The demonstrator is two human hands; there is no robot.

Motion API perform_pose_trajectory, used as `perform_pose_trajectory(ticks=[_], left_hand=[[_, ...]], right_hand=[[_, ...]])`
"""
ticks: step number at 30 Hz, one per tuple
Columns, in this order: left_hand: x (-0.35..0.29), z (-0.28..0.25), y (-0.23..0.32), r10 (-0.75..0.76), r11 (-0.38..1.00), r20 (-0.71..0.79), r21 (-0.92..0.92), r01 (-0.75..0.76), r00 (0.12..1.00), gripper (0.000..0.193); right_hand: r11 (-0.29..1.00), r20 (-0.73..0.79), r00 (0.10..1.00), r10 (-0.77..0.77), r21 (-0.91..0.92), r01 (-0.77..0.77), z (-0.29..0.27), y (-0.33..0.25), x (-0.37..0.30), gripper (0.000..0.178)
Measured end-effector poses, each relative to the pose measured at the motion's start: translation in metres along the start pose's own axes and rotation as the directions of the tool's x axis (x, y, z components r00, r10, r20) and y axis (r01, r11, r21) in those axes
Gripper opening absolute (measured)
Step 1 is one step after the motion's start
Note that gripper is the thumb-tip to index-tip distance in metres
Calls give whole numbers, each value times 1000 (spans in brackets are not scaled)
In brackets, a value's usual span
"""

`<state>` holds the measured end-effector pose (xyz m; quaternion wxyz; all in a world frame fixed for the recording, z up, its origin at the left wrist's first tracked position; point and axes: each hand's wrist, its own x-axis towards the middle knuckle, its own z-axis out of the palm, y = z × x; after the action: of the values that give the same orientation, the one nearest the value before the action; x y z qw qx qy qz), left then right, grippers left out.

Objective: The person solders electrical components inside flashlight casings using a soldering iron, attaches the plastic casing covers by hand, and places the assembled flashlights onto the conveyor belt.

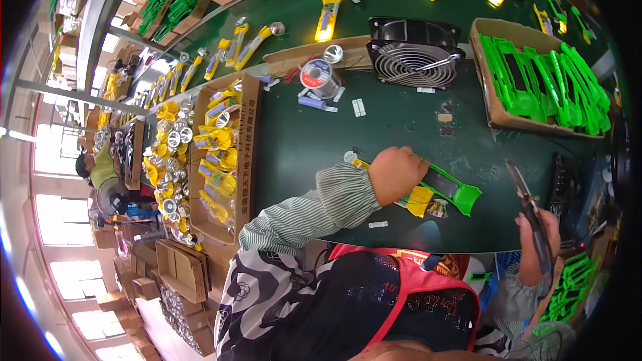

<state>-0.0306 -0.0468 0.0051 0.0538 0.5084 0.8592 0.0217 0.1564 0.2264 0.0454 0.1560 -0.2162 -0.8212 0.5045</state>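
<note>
Green frame point(457, 192) against curled left hand point(397, 172), exact hold hidden; right hand point(528, 249) wrapped round dark-handled tool point(536, 224).

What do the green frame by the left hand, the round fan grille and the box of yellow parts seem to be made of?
Green frame: probably moulded plastic, given its even, bright colour and slight gloss.
Fan grille: likely metal wire, its thin rings shining silvery; any plating is unclear.
Box: seemingly cardboard, with dull, matt brown walls.
</note>
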Motion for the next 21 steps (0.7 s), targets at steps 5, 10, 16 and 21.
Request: perform_pose_trajectory(ticks=[5, 10, 16, 21], left_hand=[[-9, -2, -11, 87, 971, -165, -208, -121, 982, 21], [-16, -21, -12, -82, 711, -130, -702, -34, 988, 18], [-17, -21, -7, -220, -8, 259, -965, 264, 940, 13], [1, -4, -5, -373, 189, 117, -962, 199, 920, 12]], right_hand=[[992, -34, 994, 108, 75, -105, -21, 1, 2, 24], [984, -60, 982, 177, 12, -177, -66, 26, -11, 24], [976, -207, 956, 209, -20, -218, -112, 35, -30, 23], [975, -217, 951, 221, 48, -216, -69, 17, -33, 22]])
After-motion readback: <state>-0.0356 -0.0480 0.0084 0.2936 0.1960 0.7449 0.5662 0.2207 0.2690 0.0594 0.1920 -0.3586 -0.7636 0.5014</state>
